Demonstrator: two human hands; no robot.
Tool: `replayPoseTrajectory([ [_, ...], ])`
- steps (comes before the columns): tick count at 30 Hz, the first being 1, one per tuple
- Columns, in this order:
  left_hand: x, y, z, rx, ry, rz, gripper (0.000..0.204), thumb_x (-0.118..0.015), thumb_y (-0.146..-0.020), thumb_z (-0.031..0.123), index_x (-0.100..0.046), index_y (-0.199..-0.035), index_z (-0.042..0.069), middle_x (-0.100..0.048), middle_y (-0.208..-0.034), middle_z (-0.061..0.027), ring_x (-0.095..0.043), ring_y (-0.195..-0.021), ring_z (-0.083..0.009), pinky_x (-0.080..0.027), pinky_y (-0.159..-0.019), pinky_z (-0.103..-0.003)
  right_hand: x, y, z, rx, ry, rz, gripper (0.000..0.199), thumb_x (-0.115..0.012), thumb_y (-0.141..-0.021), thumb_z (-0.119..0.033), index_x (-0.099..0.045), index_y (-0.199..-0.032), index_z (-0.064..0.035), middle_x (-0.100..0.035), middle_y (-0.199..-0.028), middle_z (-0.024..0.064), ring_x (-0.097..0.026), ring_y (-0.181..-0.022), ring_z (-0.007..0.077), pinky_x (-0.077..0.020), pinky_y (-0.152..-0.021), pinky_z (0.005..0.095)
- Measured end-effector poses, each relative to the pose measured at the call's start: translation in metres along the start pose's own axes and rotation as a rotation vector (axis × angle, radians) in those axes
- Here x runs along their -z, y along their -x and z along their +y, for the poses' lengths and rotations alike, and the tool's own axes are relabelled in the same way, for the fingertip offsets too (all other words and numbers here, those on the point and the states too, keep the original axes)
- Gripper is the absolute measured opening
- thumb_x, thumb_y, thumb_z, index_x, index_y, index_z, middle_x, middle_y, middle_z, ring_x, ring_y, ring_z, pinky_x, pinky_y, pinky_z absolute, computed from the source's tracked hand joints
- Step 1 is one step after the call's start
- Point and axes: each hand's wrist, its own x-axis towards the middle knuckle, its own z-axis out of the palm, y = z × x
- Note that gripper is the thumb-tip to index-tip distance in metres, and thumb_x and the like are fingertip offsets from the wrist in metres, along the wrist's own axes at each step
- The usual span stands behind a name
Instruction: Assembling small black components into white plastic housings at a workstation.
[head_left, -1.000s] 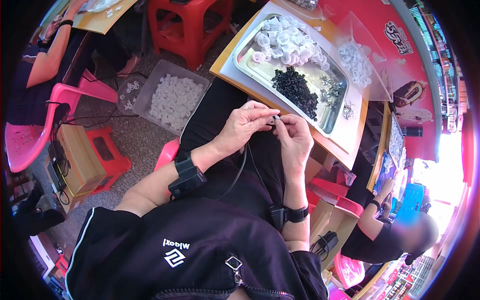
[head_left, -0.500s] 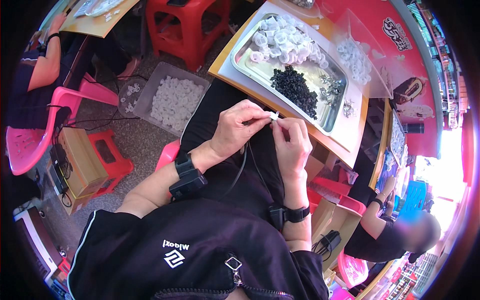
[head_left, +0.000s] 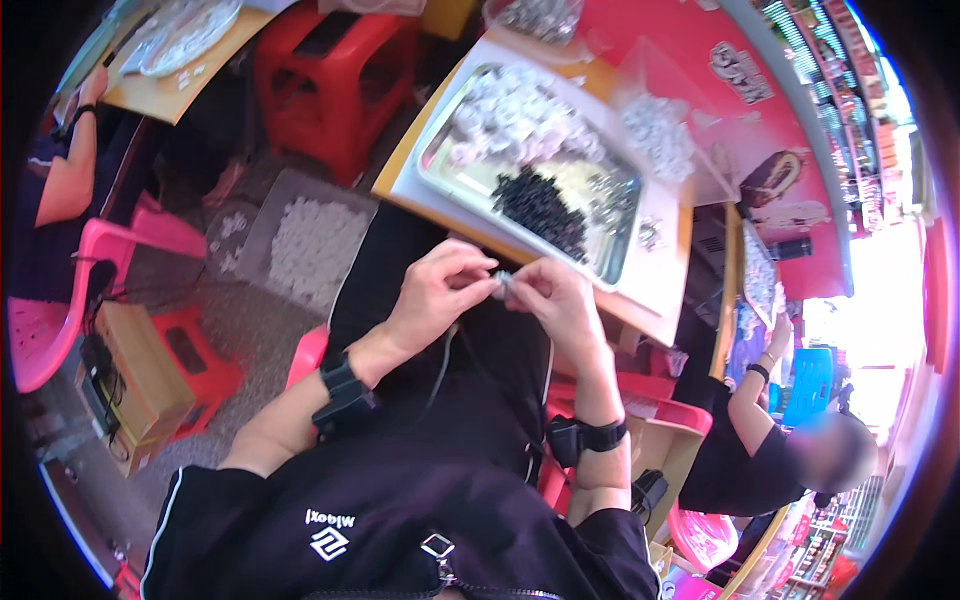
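Note:
My left hand and my right hand meet over my lap, in front of the table edge. Between their fingertips is a small whitish plastic part, pinched from both sides. Its exact kind is too small and blurred to make out. Just beyond the hands lies a metal tray holding a heap of white plastic pieces, a pile of small black parts and some small shiny metal pieces.
Right of the tray, a clear bin holds more white pieces. On the floor at left are a grey box of white parts and a red stool. Co-workers sit at far left and right, the right one in dark clothes.
The view has shifted, so the tray and table appear further left. Both hands still pinch the small part together, and the right fingers now close around it from the side.

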Motion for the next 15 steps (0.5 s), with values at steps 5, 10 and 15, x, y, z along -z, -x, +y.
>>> replayPoseTrajectory([
  [5, 0.005, -0.001, -0.003, 0.006, 0.001, 0.077, 0.016, -0.066, -0.089, 0.009, -0.067, -0.099, -0.002, -0.059, -0.093, -0.0031, -0.059, -0.080, -0.0082, -0.049, -0.068, -0.021, 0.121, -0.035, -0.056, -0.135, 0.265, -0.304, 0.012, -0.069, -0.084, -0.010, -0.065, -0.084, 0.0009, -0.067, -0.075, 0.0072, -0.067, -0.065, 0.0136, -0.0544, -0.059, 0.0244],
  [10, 0.005, -0.007, -0.006, 0.050, 0.004, 0.077, 0.016, -0.063, -0.092, 0.013, -0.067, -0.096, -0.002, -0.058, -0.084, -0.0019, -0.056, -0.076, -0.0077, -0.046, -0.068, -0.021, 0.247, -0.090, -0.071, 0.074, -0.033, 0.227, 0.020, -0.064, -0.089, -0.012, -0.063, -0.100, 0.0042, -0.066, -0.083, 0.0092, -0.065, -0.077, 0.0145, -0.0540, -0.071, 0.0265],
  [15, 0.006, -0.012, -0.007, 0.105, 0.066, 0.083, 0.017, -0.061, -0.093, 0.012, -0.067, -0.097, -0.003, -0.060, -0.086, -0.0039, -0.057, -0.077, -0.0088, -0.047, -0.070, -0.022, 0.251, -0.124, -0.043, 0.267, -0.167, 0.531, 0.038, -0.061, -0.093, -0.012, -0.051, -0.122, 0.0105, -0.065, -0.096, 0.0117, -0.065, -0.082, 0.0166, -0.0519, -0.071, 0.0245],
])
